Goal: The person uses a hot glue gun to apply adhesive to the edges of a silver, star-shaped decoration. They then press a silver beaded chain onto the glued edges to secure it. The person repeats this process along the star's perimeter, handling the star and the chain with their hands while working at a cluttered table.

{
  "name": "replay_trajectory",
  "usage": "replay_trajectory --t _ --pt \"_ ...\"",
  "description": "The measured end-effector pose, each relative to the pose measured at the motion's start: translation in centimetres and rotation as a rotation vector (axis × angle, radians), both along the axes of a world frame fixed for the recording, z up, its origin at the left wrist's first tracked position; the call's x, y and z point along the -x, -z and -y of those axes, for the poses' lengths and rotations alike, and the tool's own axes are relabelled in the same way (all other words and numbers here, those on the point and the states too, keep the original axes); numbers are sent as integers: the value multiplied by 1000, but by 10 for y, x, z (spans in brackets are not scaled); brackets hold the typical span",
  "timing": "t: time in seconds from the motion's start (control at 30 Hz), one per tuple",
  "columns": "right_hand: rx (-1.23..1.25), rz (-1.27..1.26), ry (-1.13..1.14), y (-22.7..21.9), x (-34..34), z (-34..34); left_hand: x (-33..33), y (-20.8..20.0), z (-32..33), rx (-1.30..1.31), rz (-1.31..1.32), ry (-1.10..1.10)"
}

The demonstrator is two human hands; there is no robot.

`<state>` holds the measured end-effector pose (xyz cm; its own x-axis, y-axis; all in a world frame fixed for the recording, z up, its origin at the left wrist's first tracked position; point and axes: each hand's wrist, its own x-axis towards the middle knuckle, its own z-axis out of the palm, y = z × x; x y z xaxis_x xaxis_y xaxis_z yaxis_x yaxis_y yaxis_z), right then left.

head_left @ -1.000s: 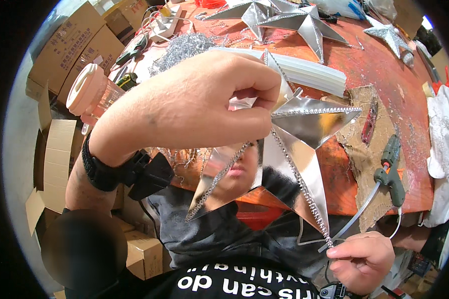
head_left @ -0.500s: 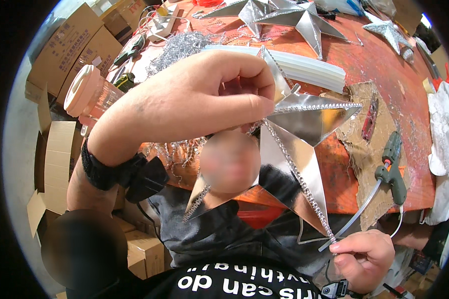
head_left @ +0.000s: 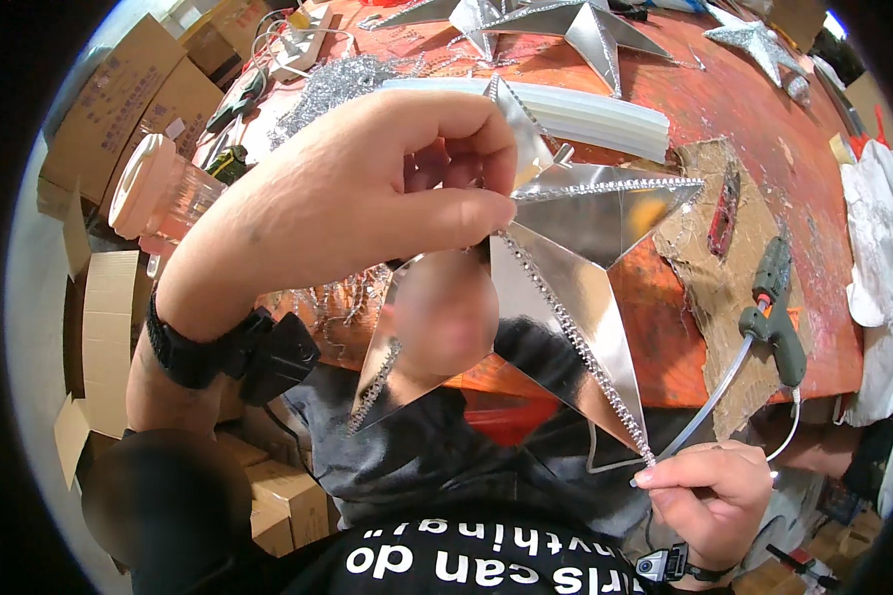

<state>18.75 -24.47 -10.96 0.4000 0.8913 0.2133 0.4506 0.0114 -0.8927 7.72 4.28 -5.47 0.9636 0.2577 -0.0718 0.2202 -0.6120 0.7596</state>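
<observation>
A mirror-like silver five-pointed star (head_left: pixel 566 288) is tilted in front of me, partly over the table's near edge. Sparkling rhinestone trim (head_left: pixel 575 337) runs along its raised ridges. Over the star's middle, my left hand (head_left: pixel 387 188) is closed, thumb and forefinger pinching where the trim lines meet; the fingertips' exact hold is partly hidden. My right hand (head_left: pixel 714 491) pinches the star's lower right tip, where the trim ends. A hot glue gun (head_left: pixel 782 317) with a clear glue stick in it rests on scrap cardboard (head_left: pixel 700 228), to the right of the star.
A red utility knife (head_left: pixel 724 213) lies on the cardboard. Beyond the star are whitish glue sticks (head_left: pixel 585 117), tangled silver trim (head_left: pixel 337 94) and more silver stars (head_left: pixel 605 40). A pink-lidded cup (head_left: pixel 159 188) stands left, near cardboard boxes (head_left: pixel 119 109).
The star and both hands appear slightly further left and up in view, along with the table things. Both hands keep their pinches.
</observation>
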Motion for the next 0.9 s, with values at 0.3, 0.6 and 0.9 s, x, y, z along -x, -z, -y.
replay_trajectory --t 0.3,0.6,0.9 --pt "113 -123 -47 -3 -7 8 1 3 2 -10 24 -28" --pt "108 -294 -38 4 -8 8 4 6 4 -5 26 -48" --pt "195 -340 -55 -3 -8 8 4 7 4 22 36 -71"
